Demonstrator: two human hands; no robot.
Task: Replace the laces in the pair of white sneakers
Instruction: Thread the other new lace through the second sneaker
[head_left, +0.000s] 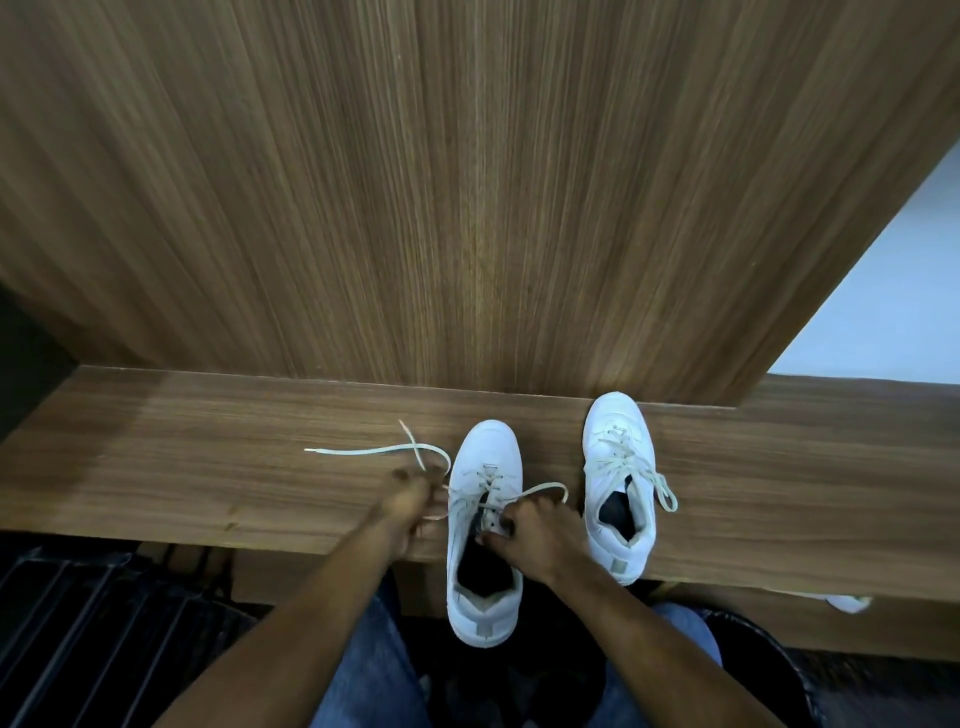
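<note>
Two white sneakers stand on a narrow wooden shelf, toes toward the wall. The left sneaker overhangs the front edge with its heel; a pale lace runs through its lower eyelets. My left hand is closed on the lace's left part, whose free end curls across the shelf. My right hand pinches the lace's other part by the upper eyelets, where it forms a loop. The right sneaker stands apart, laced, with a loose end hanging off its right side.
A tall wood-grain panel rises right behind the shelf. A white wall shows at the right. Below are my knees in blue jeans, a dark slatted object at lower left, and a small white object under the shelf edge.
</note>
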